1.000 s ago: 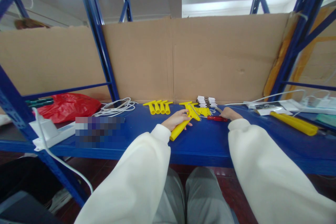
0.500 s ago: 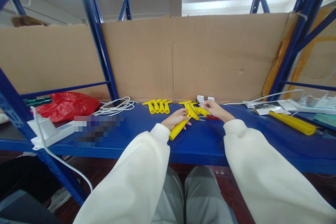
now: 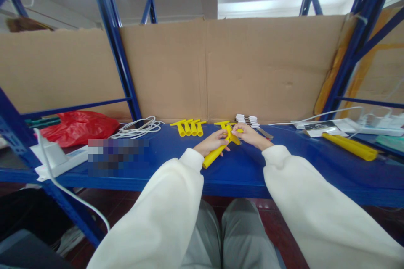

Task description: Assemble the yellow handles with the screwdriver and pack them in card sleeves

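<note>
My left hand (image 3: 214,142) is closed around the thick handle of a yellow T-shaped scraper (image 3: 213,157), tilted over the blue shelf with its head pointing away from me. The fingers of my right hand (image 3: 248,133) are pinched at the far end of that head, on a small yellow piece (image 3: 238,130) that they partly cover. Just behind my hands lies another yellow T-shaped scraper (image 3: 223,124), partly hidden. Beyond my right hand sits a stack of small white pieces (image 3: 246,120) with dark edges. A slim tool (image 3: 265,133) lies close to my right wrist.
Several yellow T-shaped scrapers (image 3: 188,127) stand in a row at the back. Coiled white cable (image 3: 142,127), a red plastic bag (image 3: 85,128) and a power strip (image 3: 67,162) lie left. Yellow tubes (image 3: 350,147) lie right. Blue posts and a cardboard wall (image 3: 252,67) enclose the shelf.
My right hand has moved left, from the loose yellow pieces to the scraper's head, bringing a small yellow piece. My left hand keeps its hold on the handle.
</note>
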A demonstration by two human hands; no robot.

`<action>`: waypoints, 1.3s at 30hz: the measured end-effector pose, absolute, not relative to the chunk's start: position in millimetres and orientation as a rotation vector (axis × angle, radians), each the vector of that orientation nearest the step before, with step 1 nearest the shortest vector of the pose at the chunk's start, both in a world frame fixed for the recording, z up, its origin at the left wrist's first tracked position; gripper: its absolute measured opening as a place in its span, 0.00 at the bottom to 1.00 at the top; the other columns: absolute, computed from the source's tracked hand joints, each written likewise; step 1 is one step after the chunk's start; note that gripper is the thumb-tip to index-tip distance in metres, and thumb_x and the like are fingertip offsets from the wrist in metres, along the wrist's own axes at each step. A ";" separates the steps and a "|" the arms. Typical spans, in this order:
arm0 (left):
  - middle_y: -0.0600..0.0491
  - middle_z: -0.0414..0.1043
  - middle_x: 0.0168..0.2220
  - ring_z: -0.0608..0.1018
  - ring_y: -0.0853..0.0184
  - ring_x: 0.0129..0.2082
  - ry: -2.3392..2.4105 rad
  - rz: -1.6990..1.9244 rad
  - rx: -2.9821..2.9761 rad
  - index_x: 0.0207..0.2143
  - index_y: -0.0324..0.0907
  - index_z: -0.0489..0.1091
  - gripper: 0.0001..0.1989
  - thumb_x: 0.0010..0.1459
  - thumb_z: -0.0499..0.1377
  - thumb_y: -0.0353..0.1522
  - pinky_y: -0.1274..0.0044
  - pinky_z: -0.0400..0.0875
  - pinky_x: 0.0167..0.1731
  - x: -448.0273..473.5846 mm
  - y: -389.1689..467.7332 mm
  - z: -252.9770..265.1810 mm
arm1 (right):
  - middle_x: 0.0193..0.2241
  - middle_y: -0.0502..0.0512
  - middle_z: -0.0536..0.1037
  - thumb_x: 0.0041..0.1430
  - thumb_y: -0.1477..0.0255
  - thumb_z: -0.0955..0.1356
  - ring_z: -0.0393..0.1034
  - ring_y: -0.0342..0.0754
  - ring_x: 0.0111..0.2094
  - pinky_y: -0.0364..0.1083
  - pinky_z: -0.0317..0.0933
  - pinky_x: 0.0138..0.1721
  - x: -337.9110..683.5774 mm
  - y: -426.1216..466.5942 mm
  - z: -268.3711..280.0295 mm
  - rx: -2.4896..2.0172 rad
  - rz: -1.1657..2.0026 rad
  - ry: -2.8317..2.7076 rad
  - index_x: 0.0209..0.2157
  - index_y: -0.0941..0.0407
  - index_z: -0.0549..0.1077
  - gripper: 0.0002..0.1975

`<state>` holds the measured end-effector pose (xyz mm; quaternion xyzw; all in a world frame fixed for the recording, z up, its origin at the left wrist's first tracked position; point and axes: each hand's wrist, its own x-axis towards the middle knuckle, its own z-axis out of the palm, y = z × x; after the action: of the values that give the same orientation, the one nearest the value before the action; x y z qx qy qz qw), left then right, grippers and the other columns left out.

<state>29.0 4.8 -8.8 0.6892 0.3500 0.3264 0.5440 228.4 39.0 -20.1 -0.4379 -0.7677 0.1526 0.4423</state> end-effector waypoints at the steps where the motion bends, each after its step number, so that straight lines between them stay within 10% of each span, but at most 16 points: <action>1: 0.40 0.64 0.63 0.79 0.74 0.26 0.829 0.775 1.650 0.57 0.43 0.66 0.26 0.56 0.62 0.23 0.85 0.71 0.16 29.1 4.9 -9.3 | 0.28 0.52 0.73 0.54 0.57 0.69 0.67 0.48 0.32 0.47 0.64 0.39 228.3 38.1 -20.2 -1.083 0.392 -1.897 0.25 0.54 0.69 0.14; 39: 0.38 0.61 0.64 0.78 0.73 0.26 0.738 0.737 1.800 0.57 0.40 0.69 0.25 0.56 0.62 0.27 0.84 0.67 0.14 25.6 3.4 -9.7 | 0.28 0.50 0.77 0.40 0.53 0.78 0.68 0.46 0.31 0.45 0.62 0.36 228.4 26.4 -22.3 -0.971 0.951 -1.716 0.27 0.54 0.72 0.22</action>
<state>25.6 3.4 -9.7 0.7463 0.3060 0.3057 0.5059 228.4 26.4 -22.3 -0.3941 -0.6968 0.3862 0.4583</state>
